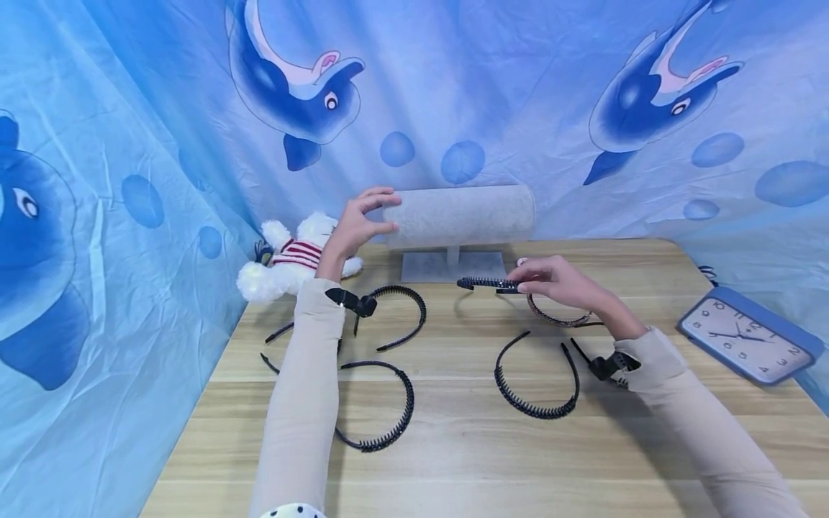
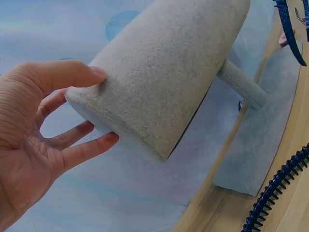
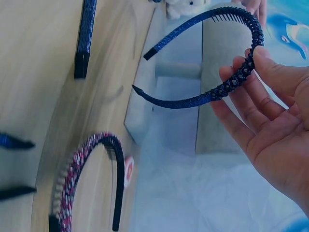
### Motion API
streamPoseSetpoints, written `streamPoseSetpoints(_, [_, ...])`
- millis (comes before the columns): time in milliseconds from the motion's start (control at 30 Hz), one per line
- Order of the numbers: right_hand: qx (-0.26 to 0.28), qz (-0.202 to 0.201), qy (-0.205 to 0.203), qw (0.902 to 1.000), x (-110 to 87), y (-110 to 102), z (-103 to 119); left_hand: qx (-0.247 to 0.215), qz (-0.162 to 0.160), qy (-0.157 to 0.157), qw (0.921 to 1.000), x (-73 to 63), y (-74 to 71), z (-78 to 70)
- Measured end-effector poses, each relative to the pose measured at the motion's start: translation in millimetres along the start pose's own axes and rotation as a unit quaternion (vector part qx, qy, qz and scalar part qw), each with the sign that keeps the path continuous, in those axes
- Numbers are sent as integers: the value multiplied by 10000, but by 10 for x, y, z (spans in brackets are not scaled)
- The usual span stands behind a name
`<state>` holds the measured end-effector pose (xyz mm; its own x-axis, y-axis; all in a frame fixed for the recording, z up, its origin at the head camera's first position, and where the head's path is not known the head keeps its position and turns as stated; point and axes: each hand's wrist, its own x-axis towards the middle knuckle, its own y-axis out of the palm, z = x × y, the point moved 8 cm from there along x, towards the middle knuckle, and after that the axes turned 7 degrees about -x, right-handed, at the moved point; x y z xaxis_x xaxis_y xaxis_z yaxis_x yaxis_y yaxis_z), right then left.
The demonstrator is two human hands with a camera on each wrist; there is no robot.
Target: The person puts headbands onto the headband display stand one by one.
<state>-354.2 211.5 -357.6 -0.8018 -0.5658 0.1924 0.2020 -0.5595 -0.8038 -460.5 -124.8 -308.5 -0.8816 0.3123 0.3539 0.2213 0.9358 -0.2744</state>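
A grey plush-covered display stand [image 1: 463,216], a horizontal roll on a post with a flat base, stands at the table's back edge. My left hand [image 1: 355,226] grips the roll's left end; in the left wrist view the thumb presses its side while the other fingers lie around the end. Just in front of the base, my right hand [image 1: 558,282] holds up a dark toothed headband [image 1: 482,281]. The right wrist view shows thumb and fingers pinching its beaded crown, with both tips pointing away from the palm. Behind that hand lies a headband with pinkish beads [image 3: 79,169].
Several dark headbands lie on the wooden table, among them one at front left [image 1: 408,399] and one at front right [image 1: 534,411]. A white plush toy [image 1: 265,280] in a striped shirt sits at back left. A blue clock [image 1: 745,334] stands at the right edge.
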Motion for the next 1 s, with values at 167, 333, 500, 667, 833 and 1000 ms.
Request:
streamPoseSetpoints(167, [85, -118, 57, 9999, -116, -130, -69, 98, 15, 49, 9999, 7, 0, 18])
streamPoseSetpoints(333, [266, -249, 145, 9992, -250, -286, -118, 267, 21, 69, 9996, -6, -11, 55])
streamPoseSetpoints(500, [158, -417, 430, 9981, -369, -474, -193, 281, 43, 144, 9995, -4, -9, 66])
streamPoseSetpoints(667, [-108, -504, 873, 9949, -464, -660, -291, 199, 132, 50, 9997, -35, 12, -6])
streamPoseSetpoints(833, [-254, -544, 1362, 9889, -540, -849, -370, 92, 275, -75, 9996, -100, 47, -154])
streamPoseSetpoints(1000, [-310, -740, 1670, 9827, -604, -1020, -404, -112, 389, -131, 9991, -126, 54, -196])
